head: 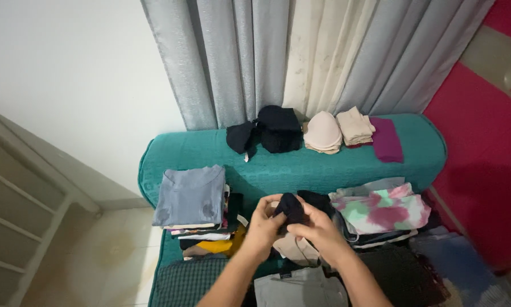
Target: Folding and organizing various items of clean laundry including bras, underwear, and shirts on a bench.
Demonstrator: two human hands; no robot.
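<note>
A: Status?

B: Both hands are on one small black garment (290, 208), held above the middle of the teal sofa (278, 165). Left hand (263, 225) is pinching its left edge, and right hand (319, 229) is clamped over the lower right. It looks mid-fold, bunched and not flat yet.

A: How much is done?

B: I'd say well along. There's a folded stack with a grey top (190, 196) on the left seat, and a stack topped by a pink-green tie-dye piece (383, 209) on the right. On the backrest are black items (267, 133), beige bra cups (322, 132), a folded beige pile (355, 126) and a purple cloth (387, 140).

A: What's left?

B: The black piece in hand, plus loose stuff under the hands: a beige piece (292, 249) and something yellow (224, 245). The grey fabric (298, 287) nearest the camera looks folded, but I can't tell for sure.

A: Room?

B: Grey and cream curtains (301, 57) hang behind the sofa. There's a white wall (68, 74) to the left and a pink wall (483, 170) to the right. The floor is pale tile (96, 261). The light is dim.
</note>
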